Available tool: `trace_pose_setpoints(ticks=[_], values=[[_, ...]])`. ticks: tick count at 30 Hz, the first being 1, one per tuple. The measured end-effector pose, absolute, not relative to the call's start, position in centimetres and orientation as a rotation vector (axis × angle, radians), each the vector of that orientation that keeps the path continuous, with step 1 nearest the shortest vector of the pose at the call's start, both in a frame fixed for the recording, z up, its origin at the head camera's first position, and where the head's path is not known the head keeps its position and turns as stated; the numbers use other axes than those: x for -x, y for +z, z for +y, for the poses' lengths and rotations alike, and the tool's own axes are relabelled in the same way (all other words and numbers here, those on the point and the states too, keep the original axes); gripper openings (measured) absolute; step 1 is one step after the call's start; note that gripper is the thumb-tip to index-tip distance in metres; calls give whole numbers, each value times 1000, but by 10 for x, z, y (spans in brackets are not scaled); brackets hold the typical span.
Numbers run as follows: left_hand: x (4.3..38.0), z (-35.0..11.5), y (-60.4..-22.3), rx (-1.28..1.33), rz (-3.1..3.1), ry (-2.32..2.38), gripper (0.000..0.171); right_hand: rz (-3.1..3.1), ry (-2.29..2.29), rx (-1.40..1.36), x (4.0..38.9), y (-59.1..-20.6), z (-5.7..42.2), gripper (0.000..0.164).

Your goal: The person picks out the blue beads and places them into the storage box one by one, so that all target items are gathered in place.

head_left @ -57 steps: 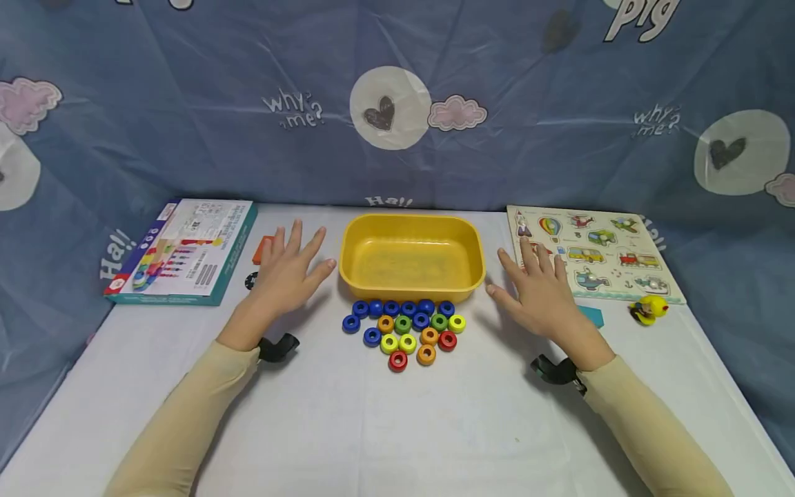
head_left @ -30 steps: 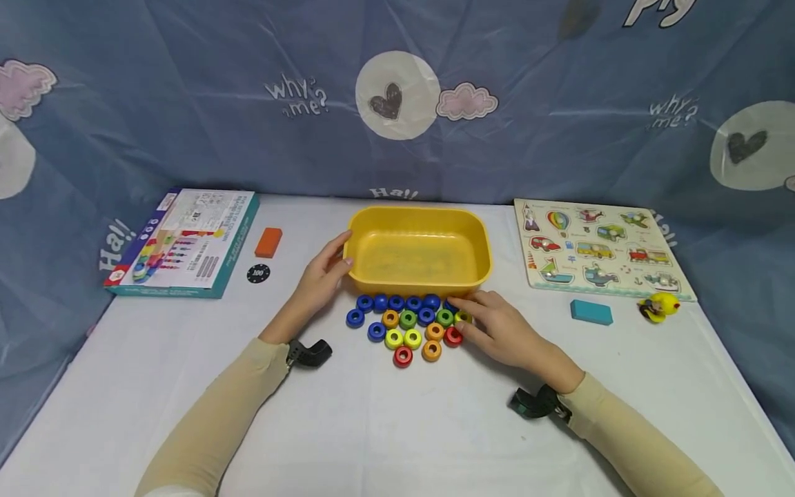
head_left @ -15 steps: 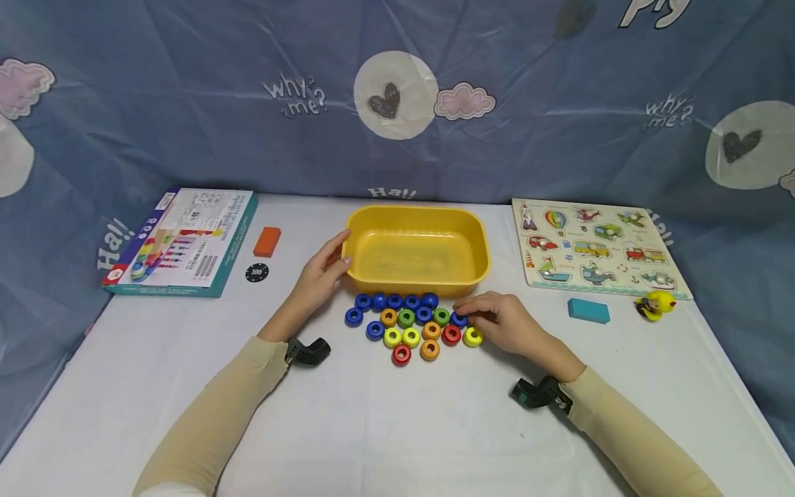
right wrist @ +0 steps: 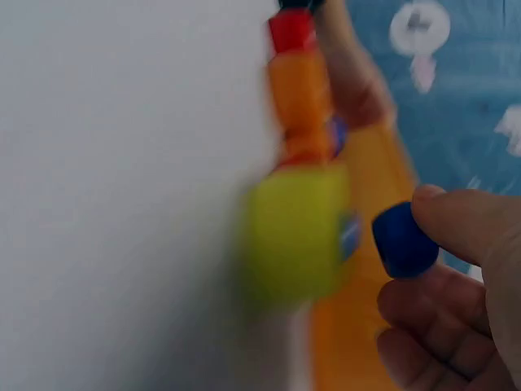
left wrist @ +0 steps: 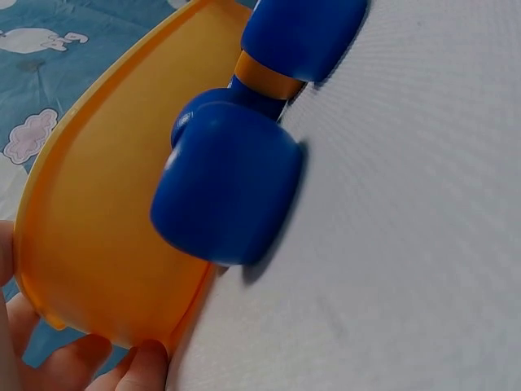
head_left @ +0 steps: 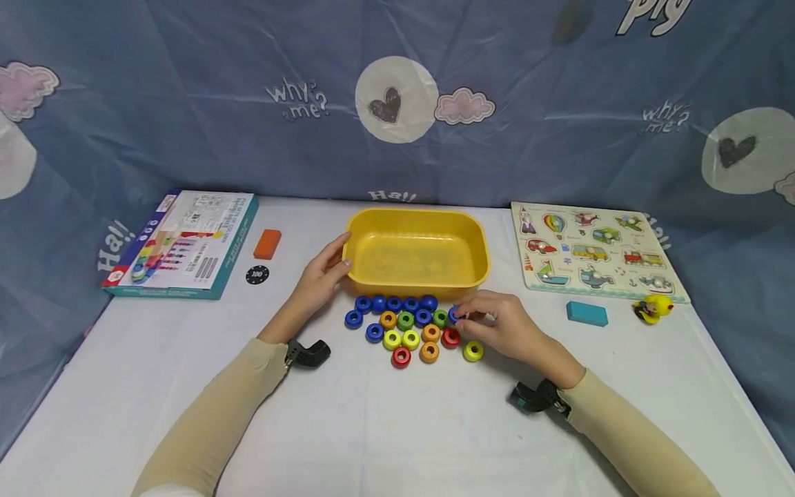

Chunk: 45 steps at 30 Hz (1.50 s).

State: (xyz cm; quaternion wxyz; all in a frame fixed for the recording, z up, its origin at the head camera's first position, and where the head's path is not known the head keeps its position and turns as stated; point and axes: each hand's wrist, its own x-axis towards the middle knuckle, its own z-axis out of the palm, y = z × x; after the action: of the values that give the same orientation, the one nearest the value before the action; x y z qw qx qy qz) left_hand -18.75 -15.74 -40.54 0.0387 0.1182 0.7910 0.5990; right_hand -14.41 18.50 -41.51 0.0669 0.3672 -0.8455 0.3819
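My left hand (head_left: 318,281) grips the left end of a yellow plastic basin (head_left: 416,285); the left wrist view shows its fingertips (left wrist: 146,364) curled at the basin's end. Between thumb and fingers my right hand (head_left: 506,326) pinches a blue ring bead (right wrist: 404,241), which is off the table beside the basin's front right corner. In front of the basin lie several loose beads in blue, green, orange, yellow and red. A yellow bead (head_left: 473,351) sits apart, just below the right hand. Inside the basin only its bare yellow floor shows.
At the left lie a boxed toy (head_left: 186,241), an orange block (head_left: 268,244) and a black chip marked 100 (head_left: 257,274). On the right are a picture puzzle board (head_left: 596,252), a turquoise block (head_left: 586,313) and a small yellow duck (head_left: 653,308). A blue printed cloth (head_left: 248,152) hangs behind.
Both hands came in from the sides; the left took hold of the basin. The right drew a blue bead out of the group and lifted it, while a yellow bead shifted toward the front.
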Motion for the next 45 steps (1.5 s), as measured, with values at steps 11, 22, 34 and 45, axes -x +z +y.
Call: trace_pose_setpoints(ticks=[11,22,34,45], values=[[188,-158,-407,-347,2431,1816,55,-2569,1095,-1056,195,-373,102,11],[190,-157,-407,-358,2416,1831,56,-3046,1134,-930,257,-389,41,11],[192,-160,-411,-350,2404,1846,56,-3031,1183,-934,253,-389,40,20],[189,-159,-405,-326,2445,1823,56,-2633,1272,-1010,192,-357,109,15]])
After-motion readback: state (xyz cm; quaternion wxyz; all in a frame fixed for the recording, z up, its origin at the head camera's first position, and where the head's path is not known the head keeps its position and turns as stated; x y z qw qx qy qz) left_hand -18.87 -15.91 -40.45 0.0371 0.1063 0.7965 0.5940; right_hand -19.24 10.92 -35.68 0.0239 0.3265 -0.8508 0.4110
